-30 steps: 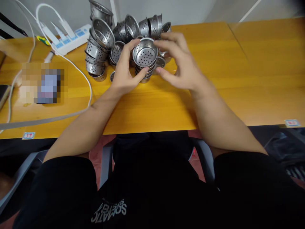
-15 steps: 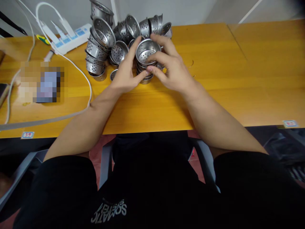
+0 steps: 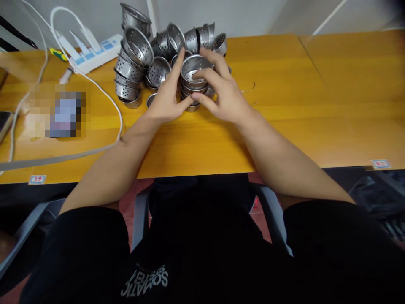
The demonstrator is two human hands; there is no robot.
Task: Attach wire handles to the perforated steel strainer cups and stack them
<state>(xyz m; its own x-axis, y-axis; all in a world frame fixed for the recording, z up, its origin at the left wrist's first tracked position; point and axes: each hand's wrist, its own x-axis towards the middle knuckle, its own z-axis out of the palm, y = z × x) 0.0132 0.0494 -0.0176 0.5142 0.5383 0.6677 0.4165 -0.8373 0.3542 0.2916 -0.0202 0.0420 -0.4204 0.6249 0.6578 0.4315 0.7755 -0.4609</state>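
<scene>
A short stack of perforated metal cups (image 3: 196, 86) stands upright on the table between my hands, the top cup's mouth facing up. My left hand (image 3: 167, 95) cups the stack's left side, with its index finger stretched along the cups and its thumb across the front. On the right side, my right hand (image 3: 223, 90) curves round the same stack. Its thumb tip meets the left thumb at the front, and one bent finger reaches over the top cup's rim. The lower fingers of both hands are partly hidden.
A tall leaning stack of similar cups (image 3: 128, 69) stands at the left, with more cups (image 3: 175, 40) lying on their sides by the wall. A white power strip (image 3: 98, 52), its cable (image 3: 118, 114) and a blurred-out phone (image 3: 65, 114) occupy the table's left part.
The view has tilted slightly. My right hand's fingers have shifted a little to the left around the top cup; the left hand and the stack stay nearly in place.
</scene>
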